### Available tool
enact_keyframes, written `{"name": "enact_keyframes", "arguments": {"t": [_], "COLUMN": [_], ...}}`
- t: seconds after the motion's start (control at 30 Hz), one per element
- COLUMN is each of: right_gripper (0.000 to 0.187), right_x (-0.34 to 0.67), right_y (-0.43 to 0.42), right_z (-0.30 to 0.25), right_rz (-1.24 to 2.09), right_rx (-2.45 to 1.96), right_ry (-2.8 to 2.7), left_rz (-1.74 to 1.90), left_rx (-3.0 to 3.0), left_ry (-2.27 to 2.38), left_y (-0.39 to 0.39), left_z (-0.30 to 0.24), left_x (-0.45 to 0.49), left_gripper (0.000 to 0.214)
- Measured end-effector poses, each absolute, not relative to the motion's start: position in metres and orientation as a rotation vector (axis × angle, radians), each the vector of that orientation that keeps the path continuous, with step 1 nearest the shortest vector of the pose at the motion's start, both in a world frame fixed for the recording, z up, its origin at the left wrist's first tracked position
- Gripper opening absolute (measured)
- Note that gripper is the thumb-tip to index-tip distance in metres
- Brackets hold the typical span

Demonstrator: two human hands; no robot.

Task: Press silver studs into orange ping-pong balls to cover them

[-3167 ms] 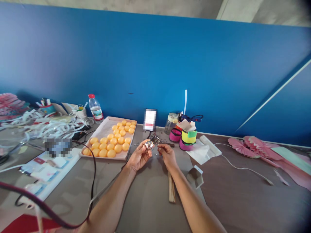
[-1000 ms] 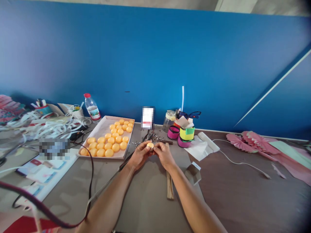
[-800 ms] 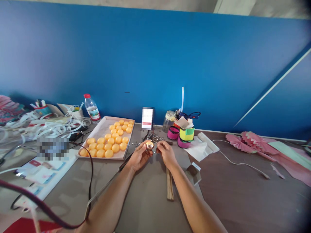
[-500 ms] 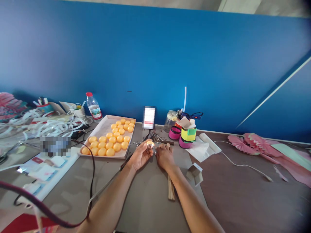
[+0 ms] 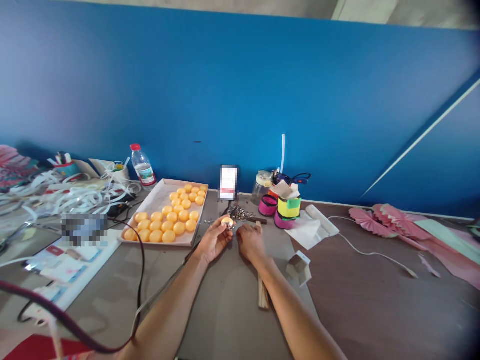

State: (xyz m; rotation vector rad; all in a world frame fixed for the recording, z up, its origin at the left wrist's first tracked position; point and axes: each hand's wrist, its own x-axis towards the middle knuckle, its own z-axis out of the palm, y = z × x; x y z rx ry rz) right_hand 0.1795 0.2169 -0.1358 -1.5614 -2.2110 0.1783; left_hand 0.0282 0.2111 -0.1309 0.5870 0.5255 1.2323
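Note:
My left hand (image 5: 213, 242) is closed around a small yellow-orange ball (image 5: 227, 220) with shiny silver bits on its near side. Just to the right, my right hand (image 5: 250, 242) rests low over the mat with its fingers curled in; whatever lies between the fingertips, if anything, is hidden. Beyond both hands is a loose pile of small shiny metal pieces (image 5: 240, 212). A wooden strip (image 5: 263, 295) lies partly under my right wrist. Several more yellow-orange balls (image 5: 168, 236) sit in a shallow cardboard tray (image 5: 152, 200) on the left.
A phone (image 5: 228, 183) with a blurred screen leans near the blue partition (image 5: 240, 100). Right of it stand a glass jar (image 5: 261, 187) and a yellow-and-magenta holder (image 5: 288, 208). A bottle (image 5: 143, 167), a power strip (image 5: 90, 267) and loose cables occupy the left; pink paper (image 5: 390, 220) lies far right.
The view has shifted slightly. Both hands stay close together, with the ball still in my left hand. My right hand's fingers look a little more tucked in.

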Motion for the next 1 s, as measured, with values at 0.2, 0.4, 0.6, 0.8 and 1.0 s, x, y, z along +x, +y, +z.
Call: {"name": "enact_keyframes", "arguments": {"t": [0.2, 0.4, 0.6, 0.8, 1.0], "right_gripper": [0.006, 0.014, 0.013, 0.014, 0.014], "right_x": [0.183, 0.176, 0.172, 0.171, 0.171], "right_y": [0.222, 0.222, 0.218, 0.219, 0.22], "right_z": [-0.132, -0.124, -0.123, -0.128, -0.132], "right_rz": [0.785, 1.338, 1.338, 1.277, 1.325], "right_rx": [-1.253, -0.905, -0.916, -0.997, -0.965], "right_ry": [-1.552, -1.144, -1.112, -1.209, -1.235], "left_rz": [1.227, 1.224, 1.203, 1.222, 1.23], "left_rx": [0.549, 0.563, 0.625, 0.658, 0.72], "left_ry": [0.535, 0.547, 0.526, 0.533, 0.513], "left_y": [0.211, 0.21, 0.211, 0.211, 0.212], "left_z": [-0.129, -0.13, -0.132, -0.134, -0.137], "left_x": [0.028, 0.028, 0.029, 0.031, 0.032], "left_gripper": [0.042, 0.045, 0.049, 0.043, 0.039]}}
